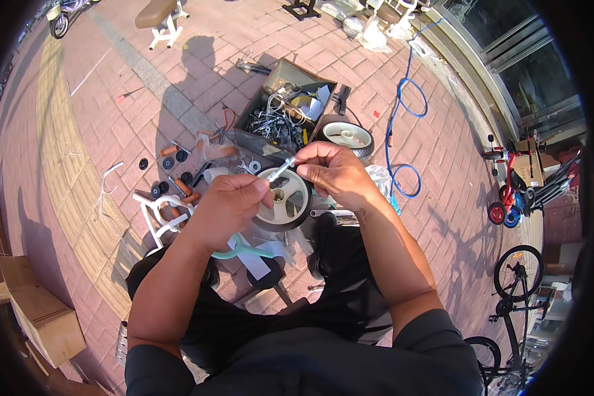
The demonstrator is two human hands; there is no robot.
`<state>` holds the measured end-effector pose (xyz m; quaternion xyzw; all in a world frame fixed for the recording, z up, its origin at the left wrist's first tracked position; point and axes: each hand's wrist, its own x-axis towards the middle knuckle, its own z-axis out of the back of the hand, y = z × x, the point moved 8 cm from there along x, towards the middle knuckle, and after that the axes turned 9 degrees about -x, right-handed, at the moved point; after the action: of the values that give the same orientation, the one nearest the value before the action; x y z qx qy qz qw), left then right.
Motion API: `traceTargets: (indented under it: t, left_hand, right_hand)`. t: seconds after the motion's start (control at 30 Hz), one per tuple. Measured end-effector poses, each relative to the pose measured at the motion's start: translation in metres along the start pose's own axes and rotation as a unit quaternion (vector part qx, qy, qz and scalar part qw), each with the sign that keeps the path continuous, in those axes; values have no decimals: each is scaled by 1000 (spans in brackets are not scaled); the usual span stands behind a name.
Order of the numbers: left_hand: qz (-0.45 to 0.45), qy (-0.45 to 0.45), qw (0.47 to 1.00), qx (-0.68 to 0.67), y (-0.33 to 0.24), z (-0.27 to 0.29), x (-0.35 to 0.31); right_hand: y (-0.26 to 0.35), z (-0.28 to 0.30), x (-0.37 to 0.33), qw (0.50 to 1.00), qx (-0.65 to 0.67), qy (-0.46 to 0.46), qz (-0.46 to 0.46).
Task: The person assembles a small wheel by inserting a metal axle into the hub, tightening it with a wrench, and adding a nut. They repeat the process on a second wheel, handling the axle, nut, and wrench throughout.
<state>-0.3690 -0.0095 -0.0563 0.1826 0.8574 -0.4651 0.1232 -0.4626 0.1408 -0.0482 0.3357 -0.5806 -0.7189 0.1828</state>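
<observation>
A slim silver bolt [282, 169] slants between my two hands. Its lower end is pinched in the closed fingers of my left hand [228, 206]. At the upper end, the thumb and fingertips of my right hand [336, 173] close around it. Just beneath the bolt is a cream spoked wheel [296, 198] with a black tyre, partly covered by my left hand. A mint-green curved tube [241, 249] and a white strip [254, 265] lie below my left hand, near my knees.
An open metal toolbox [270, 142] full of loose hardware stands ahead, with a second wheel [347, 136] beside it. Screwdrivers [180, 186], small black wheels [168, 162] and a white frame [153, 218] lie to the left. A blue hose [389, 125] runs along the right.
</observation>
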Motion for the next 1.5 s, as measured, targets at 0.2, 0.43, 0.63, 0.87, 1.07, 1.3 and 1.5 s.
traceTargets:
  t: [0.2, 0.43, 0.63, 0.87, 1.07, 1.3, 1.5]
  left_hand:
    - [-23, -5, 992, 121, 4, 0, 3]
    - [-36, -43, 983, 176, 6, 8, 6]
    - [-55, -48, 960, 271, 2, 5, 5]
    - [-46, -49, 947, 315, -3, 2, 2]
    - [-62, -35, 940, 333, -7, -1, 2]
    - [-53, -43, 937, 342, -6, 1, 3]
    - [-57, -28, 933, 354, -5, 0, 3]
  right_hand:
    - [-7, -16, -3, 964, 253, 73, -44]
    - [-4, -21, -8, 945, 311, 94, -29]
    - [-10, -28, -8, 952, 283, 118, -13]
    - [-20, -28, -9, 957, 248, 132, -67]
    - [-23, -29, -10, 941, 304, 125, -77]
    - [-18, -29, -10, 941, 304, 143, -52]
    - [-15, -30, -10, 942, 304, 134, -47]
